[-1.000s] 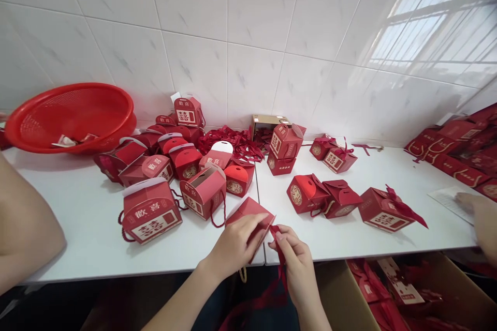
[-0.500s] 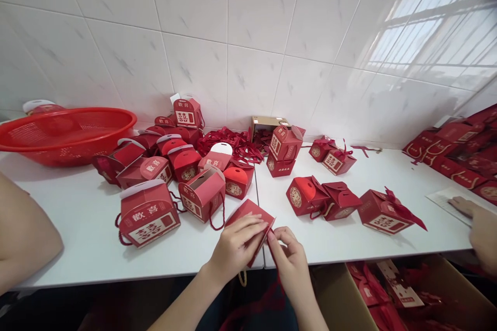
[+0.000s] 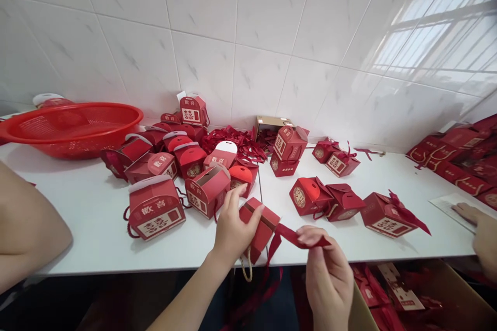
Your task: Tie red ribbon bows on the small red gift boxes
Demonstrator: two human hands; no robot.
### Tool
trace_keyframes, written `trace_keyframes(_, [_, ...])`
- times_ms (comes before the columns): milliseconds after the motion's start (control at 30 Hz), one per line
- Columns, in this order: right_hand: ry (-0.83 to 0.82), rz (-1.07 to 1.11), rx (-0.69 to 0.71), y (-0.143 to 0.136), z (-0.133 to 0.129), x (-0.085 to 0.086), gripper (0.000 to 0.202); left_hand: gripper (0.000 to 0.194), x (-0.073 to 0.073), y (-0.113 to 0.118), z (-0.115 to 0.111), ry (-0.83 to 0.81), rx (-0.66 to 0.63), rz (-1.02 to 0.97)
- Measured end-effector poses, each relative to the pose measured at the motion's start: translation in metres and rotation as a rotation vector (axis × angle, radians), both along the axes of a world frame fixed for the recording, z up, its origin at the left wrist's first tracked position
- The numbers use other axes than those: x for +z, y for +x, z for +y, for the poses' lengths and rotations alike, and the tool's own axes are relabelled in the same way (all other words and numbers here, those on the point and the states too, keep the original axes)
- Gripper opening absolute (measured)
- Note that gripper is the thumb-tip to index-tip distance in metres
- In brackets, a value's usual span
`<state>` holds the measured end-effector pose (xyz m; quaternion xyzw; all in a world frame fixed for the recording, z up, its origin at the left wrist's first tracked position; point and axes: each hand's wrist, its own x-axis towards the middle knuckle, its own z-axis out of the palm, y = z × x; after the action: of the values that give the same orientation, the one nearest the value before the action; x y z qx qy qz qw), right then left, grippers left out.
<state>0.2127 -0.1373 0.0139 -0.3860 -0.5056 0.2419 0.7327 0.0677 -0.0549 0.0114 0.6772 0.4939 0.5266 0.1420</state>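
My left hand (image 3: 234,228) steadies a small red gift box (image 3: 264,227) at the table's front edge, fingers along its left side and thumb across its top. A gold cord handle (image 3: 245,267) hangs from the box. Off to the right, my right hand (image 3: 329,275) pinches a dark red ribbon (image 3: 289,234) that stretches from the box. More of the ribbon dangles below the table edge. Just behind my left hand stands a red box with an open slit top (image 3: 208,189).
Several red boxes crowd the left, beside a red plastic basket (image 3: 73,139). A ribbon pile (image 3: 233,142) lies by the wall. A ribbon-tied box (image 3: 392,214) sits right. Below is a carton (image 3: 446,282) of packages. Another person's hand (image 3: 471,217) and someone's arm (image 3: 31,217) flank me.
My right hand has moved right, away from the box, drawing the ribbon out with it. My left hand has shifted its hold, thumb now over the box's top. The view has turned slightly left.
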Motion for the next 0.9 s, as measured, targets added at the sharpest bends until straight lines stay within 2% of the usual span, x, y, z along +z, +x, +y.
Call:
trace_keyframes(67, [0.052, 0.117, -0.085, -0.003, -0.005, -0.002, 0.015, 0.049, -0.01, 0.002, 0.003, -0.111, -0.009, -0.017])
trace_keyframes(167, [0.047, 0.297, -0.134, -0.012, 0.002, -0.001, 0.016, 0.054, -0.018, 0.007, 0.005, -0.124, -0.023, 0.019])
trace_keyframes(233, [-0.005, 0.38, -0.073, -0.02, 0.017, -0.002, 0.015, 0.056, -0.022, 0.009, 0.003, -0.093, -0.035, 0.025])
trace_keyframes(333, [-0.174, 0.411, 0.134, -0.03, 0.045, -0.006, 0.018, 0.05, -0.027, 0.008, 0.001, -0.1, -0.113, -0.114])
trace_keyframes(467, [-0.477, 0.239, 0.383, -0.034, 0.071, -0.012, 0.027, 0.034, -0.031, -0.002, -0.001, -0.362, -0.243, -0.627])
trace_keyframes(533, [-0.565, 0.122, 0.418, -0.034, 0.074, -0.011, 0.032, 0.034, -0.029, -0.007, -0.003, -0.491, -0.276, -0.869])
trace_keyframes(600, [-0.595, 0.011, 0.42, -0.034, 0.074, -0.008, 0.036, 0.036, -0.027, -0.011, -0.005, -0.561, -0.304, -1.028])
trace_keyframes(700, [-0.604, -0.133, 0.422, -0.036, 0.072, -0.005, 0.039, 0.037, -0.023, -0.013, -0.01, -0.602, -0.336, -1.129])
trace_keyframes(900, [-0.617, -0.255, 0.36, -0.036, 0.076, -0.012, 0.036, 0.036, -0.025, -0.013, -0.017, -0.583, -0.305, -1.111])
